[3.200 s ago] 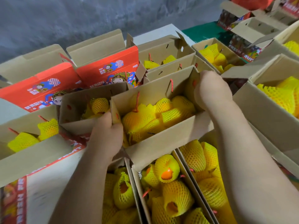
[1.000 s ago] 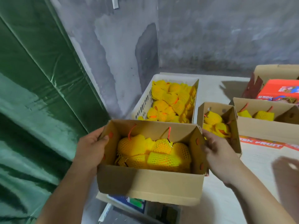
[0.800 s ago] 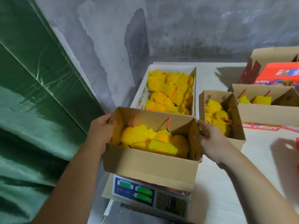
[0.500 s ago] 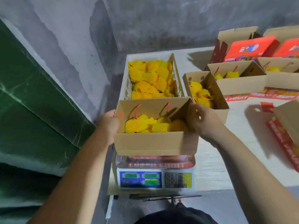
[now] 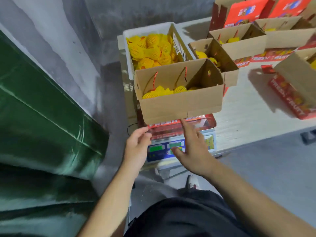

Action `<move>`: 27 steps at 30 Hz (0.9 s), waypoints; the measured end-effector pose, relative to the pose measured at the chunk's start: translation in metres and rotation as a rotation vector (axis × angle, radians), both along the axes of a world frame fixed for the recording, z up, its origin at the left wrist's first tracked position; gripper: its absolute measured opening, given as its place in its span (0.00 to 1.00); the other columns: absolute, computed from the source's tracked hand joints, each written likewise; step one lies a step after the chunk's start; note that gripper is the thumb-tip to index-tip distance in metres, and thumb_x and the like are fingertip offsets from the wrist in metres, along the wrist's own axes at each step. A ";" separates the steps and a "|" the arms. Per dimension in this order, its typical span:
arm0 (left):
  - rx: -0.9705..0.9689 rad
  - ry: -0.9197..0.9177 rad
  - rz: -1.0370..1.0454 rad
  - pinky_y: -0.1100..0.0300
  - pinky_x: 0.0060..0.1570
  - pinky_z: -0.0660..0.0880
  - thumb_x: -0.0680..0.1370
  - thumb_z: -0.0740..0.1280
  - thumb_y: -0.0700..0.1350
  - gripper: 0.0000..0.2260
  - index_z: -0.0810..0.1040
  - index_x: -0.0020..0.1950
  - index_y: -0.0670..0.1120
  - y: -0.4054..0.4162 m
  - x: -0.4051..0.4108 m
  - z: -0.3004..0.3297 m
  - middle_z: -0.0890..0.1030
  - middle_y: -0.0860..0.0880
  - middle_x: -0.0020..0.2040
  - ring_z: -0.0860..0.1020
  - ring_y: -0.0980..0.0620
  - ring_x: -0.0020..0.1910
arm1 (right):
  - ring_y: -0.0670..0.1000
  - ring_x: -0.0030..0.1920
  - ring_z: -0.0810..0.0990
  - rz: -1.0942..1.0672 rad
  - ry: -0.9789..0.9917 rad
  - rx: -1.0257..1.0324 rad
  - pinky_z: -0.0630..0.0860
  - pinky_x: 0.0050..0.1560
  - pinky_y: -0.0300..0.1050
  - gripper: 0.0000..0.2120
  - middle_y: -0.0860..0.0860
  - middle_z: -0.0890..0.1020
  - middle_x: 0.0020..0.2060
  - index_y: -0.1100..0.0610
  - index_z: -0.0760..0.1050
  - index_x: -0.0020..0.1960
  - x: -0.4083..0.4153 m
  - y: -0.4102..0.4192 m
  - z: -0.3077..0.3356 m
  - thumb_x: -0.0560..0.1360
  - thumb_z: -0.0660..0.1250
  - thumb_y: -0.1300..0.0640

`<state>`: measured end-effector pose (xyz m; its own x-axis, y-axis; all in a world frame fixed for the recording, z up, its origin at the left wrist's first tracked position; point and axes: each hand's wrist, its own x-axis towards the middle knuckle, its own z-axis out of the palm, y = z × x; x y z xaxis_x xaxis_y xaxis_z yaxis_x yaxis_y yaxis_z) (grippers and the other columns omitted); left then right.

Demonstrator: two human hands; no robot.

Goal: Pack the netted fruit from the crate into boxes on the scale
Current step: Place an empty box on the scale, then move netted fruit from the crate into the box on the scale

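Observation:
A brown cardboard box point(image 5: 181, 103) stands on the scale point(image 5: 179, 144), with yellow netted fruit point(image 5: 160, 91) low inside it. Behind it the white crate point(image 5: 130, 65) holds several more netted fruit point(image 5: 152, 50). My left hand point(image 5: 136, 146) hovers with relaxed fingers just below the box's left corner, holding nothing. My right hand point(image 5: 193, 147) is spread in front of the scale's display, its fingertips near the box's lower front edge, also holding nothing.
More open boxes with netted fruit point(image 5: 220, 60) point(image 5: 242, 41) stand on the pale table point(image 5: 248, 113) to the right, with red printed lids point(image 5: 244, 11) behind. A green tarp point(image 5: 42, 117) and grey wall lie left. My dark shorts fill the bottom.
I carried the box from the rows of boxes to the scale and set it down. Both hands have let go of its sides and dropped in front of the scale.

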<state>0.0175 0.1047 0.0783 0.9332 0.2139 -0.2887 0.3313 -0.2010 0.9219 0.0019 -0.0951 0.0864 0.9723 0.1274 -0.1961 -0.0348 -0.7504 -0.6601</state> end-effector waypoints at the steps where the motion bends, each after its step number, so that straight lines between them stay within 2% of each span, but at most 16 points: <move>1: 0.014 0.052 -0.082 0.70 0.45 0.77 0.86 0.65 0.44 0.10 0.81 0.54 0.59 0.003 -0.011 -0.007 0.85 0.58 0.53 0.84 0.57 0.50 | 0.55 0.75 0.69 0.001 0.186 0.176 0.68 0.71 0.52 0.38 0.52 0.68 0.78 0.48 0.52 0.84 -0.010 0.008 -0.002 0.80 0.68 0.49; 3: 0.043 0.151 -0.165 0.63 0.56 0.78 0.85 0.65 0.42 0.10 0.83 0.55 0.55 0.009 -0.027 -0.020 0.86 0.54 0.57 0.83 0.54 0.54 | 0.51 0.62 0.81 -0.072 0.437 0.396 0.78 0.62 0.48 0.30 0.50 0.78 0.68 0.48 0.61 0.81 -0.023 0.021 -0.006 0.81 0.67 0.51; 5: 0.024 0.193 -0.150 0.55 0.66 0.77 0.85 0.66 0.42 0.09 0.84 0.60 0.50 0.016 -0.040 -0.026 0.85 0.52 0.60 0.83 0.53 0.59 | 0.52 0.54 0.84 -0.106 0.465 0.400 0.79 0.51 0.39 0.25 0.46 0.82 0.60 0.49 0.66 0.78 -0.032 0.030 -0.011 0.82 0.66 0.53; 7: 0.018 0.208 -0.124 0.52 0.66 0.77 0.85 0.66 0.44 0.10 0.84 0.63 0.52 0.021 -0.049 -0.027 0.85 0.55 0.59 0.83 0.53 0.58 | 0.55 0.49 0.84 -0.098 0.451 0.405 0.77 0.40 0.31 0.23 0.46 0.84 0.54 0.50 0.67 0.77 -0.040 0.037 -0.013 0.82 0.66 0.55; 8: 0.021 0.215 -0.119 0.53 0.65 0.78 0.85 0.65 0.45 0.10 0.83 0.63 0.53 0.023 -0.052 -0.028 0.85 0.56 0.58 0.83 0.54 0.56 | 0.54 0.46 0.83 -0.108 0.453 0.417 0.76 0.38 0.31 0.23 0.47 0.85 0.53 0.50 0.68 0.76 -0.041 0.039 -0.014 0.83 0.65 0.55; 11: 0.017 0.219 -0.112 0.56 0.62 0.78 0.85 0.65 0.45 0.10 0.83 0.62 0.55 0.026 -0.055 -0.028 0.85 0.57 0.58 0.83 0.56 0.55 | 0.50 0.45 0.79 -0.145 0.478 0.452 0.77 0.42 0.39 0.22 0.52 0.85 0.53 0.50 0.68 0.76 -0.043 0.040 -0.013 0.82 0.65 0.55; 15: -0.022 0.252 -0.144 0.61 0.49 0.76 0.85 0.66 0.45 0.10 0.82 0.62 0.55 0.025 -0.058 -0.028 0.85 0.56 0.57 0.85 0.52 0.52 | 0.52 0.51 0.84 -0.159 0.497 0.457 0.80 0.52 0.45 0.23 0.50 0.84 0.55 0.48 0.69 0.75 -0.043 0.039 -0.013 0.81 0.66 0.54; 17: -0.002 0.266 -0.178 0.60 0.50 0.78 0.85 0.66 0.46 0.09 0.82 0.62 0.57 0.024 -0.061 -0.028 0.84 0.57 0.56 0.84 0.52 0.52 | 0.52 0.53 0.84 -0.145 0.511 0.454 0.80 0.55 0.47 0.23 0.50 0.85 0.55 0.48 0.68 0.75 -0.044 0.039 -0.014 0.81 0.66 0.54; 20: -0.001 0.288 -0.206 0.56 0.56 0.79 0.85 0.64 0.46 0.10 0.81 0.64 0.56 0.019 -0.063 -0.032 0.84 0.54 0.57 0.83 0.50 0.52 | 0.52 0.52 0.85 -0.139 0.519 0.469 0.80 0.56 0.49 0.23 0.50 0.85 0.54 0.47 0.68 0.75 -0.045 0.037 -0.016 0.81 0.67 0.54; 24: -0.053 0.382 -0.264 0.62 0.45 0.79 0.86 0.62 0.46 0.11 0.79 0.64 0.59 0.011 -0.064 -0.029 0.82 0.57 0.59 0.84 0.50 0.53 | 0.51 0.52 0.85 -0.118 0.524 0.472 0.80 0.59 0.51 0.22 0.51 0.85 0.56 0.46 0.68 0.75 -0.043 0.033 -0.017 0.82 0.66 0.54; 27: -0.014 0.375 -0.335 0.61 0.50 0.78 0.86 0.60 0.45 0.14 0.77 0.69 0.57 0.000 -0.062 -0.026 0.81 0.59 0.60 0.83 0.55 0.54 | 0.51 0.52 0.84 -0.086 0.538 0.479 0.79 0.60 0.52 0.20 0.52 0.85 0.56 0.47 0.69 0.73 -0.038 0.028 -0.015 0.82 0.67 0.52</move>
